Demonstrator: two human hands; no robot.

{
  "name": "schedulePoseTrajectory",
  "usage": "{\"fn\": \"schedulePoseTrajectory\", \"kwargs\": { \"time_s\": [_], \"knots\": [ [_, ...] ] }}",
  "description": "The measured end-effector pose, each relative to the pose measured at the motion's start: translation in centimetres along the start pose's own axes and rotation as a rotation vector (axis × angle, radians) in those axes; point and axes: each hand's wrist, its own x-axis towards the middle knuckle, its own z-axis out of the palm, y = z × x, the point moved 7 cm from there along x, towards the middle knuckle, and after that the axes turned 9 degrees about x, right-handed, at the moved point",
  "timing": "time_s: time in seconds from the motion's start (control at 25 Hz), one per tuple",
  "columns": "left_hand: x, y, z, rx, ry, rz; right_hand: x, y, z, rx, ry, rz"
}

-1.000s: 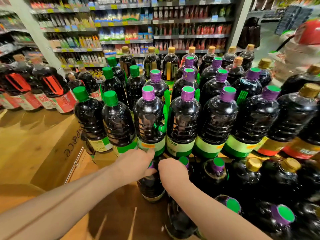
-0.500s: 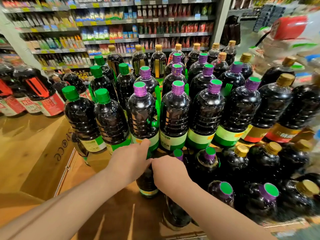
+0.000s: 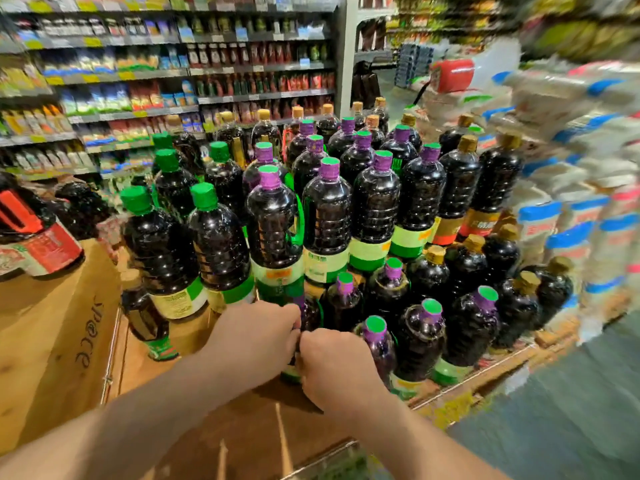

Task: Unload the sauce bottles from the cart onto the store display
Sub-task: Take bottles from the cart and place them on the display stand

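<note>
Both hands have come closer together since a moment ago, and the view has swung right, so the right side is blurry. Now the left hand (image 3: 258, 336) and the right hand (image 3: 334, 363) touch, each grip curled around one dark sauce bottle (image 3: 309, 315) that stands low on the near edge of the wooden display (image 3: 249, 431). Most of that bottle is hidden by the hands. Behind it stand rows of full dark bottles, with green caps (image 3: 204, 195) on the left, purple caps (image 3: 269, 176) in the middle and gold caps (image 3: 467, 143) on the right.
</note>
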Motion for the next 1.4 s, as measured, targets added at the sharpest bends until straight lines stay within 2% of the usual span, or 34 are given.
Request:
{"fn": "schedulePoseTrajectory", "kwargs": {
  "time_s": [0.12,0.24,0.36,0.52,0.8,0.92,1.08,1.4],
  "knots": [
    [-3.6,0.2,-0.1,-0.036,-0.018,0.122,-2.5,-2.4,0.4,-0.108,0.07,0.126],
    [-6.6,0.9,-0.8,-0.024,0.109,0.265,-6.3,-5.4,0.5,-0.085,0.186,0.194],
    [-9.6,2.4,0.0,-0.02,-0.037,0.344,-10.8,-8.0,-0.2,-0.183,0.306,0.307],
    [-14.7,5.7,-1.9,-0.036,0.129,0.581,-17.0,-10.2,-1.2,-0.253,0.332,0.428],
    [-24.4,15.2,-6.5,-0.031,0.224,0.916,-31.1,-13.7,-4.4,-0.477,0.39,0.535],
    [-30.7,21.0,-8.4,-0.039,0.288,1.096,-39.8,-16.4,-5.6,-0.591,0.356,0.599],
    [-41.9,29.7,-10.1,-0.035,0.303,1.362,-52.6,-21.7,-6.8,-0.688,0.285,0.811],
    [-67.4,41.9,-11.5,0.032,0.405,1.925,-75.3,-34.6,-4.3,-0.846,0.426,1.213]
  ]
}}
